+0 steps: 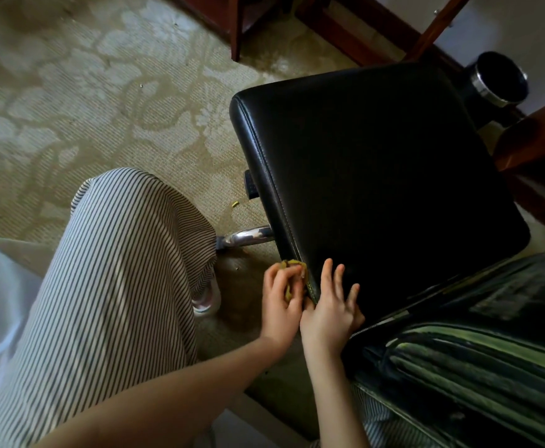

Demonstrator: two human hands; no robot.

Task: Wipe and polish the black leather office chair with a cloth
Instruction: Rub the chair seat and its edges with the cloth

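1. The black leather office chair seat point(377, 176), a stitched, padded square cushion, fills the middle and right of the view; its long left edge runs from the upper left corner down toward the hands, tilted slightly to the right as it descends.
2. The small yellow-green crumpled cloth point(292, 270) sits against the lower end of that left edge, on the stitched side seam near the seat's near-left corner.
3. The left hand point(280, 300) has its grip clenched around the cloth, pressing it onto the side of the seat.
4. The right hand point(331, 307) lies flat on the top of the seat just beside the same corner, fingers spread and pointing away from the person, its grip released and holding nothing; the two hands touch at the thumbs.
5. A chrome metal tube point(248, 236) sticks out from under the seat's left edge, above the hands.
6. A striped trouser knee point(125, 253) rises at the left over the pale floral patterned carpet point(103, 92).
7. A dark green striped cushion point(478, 360) lies at the lower right, touching the seat's near edge.
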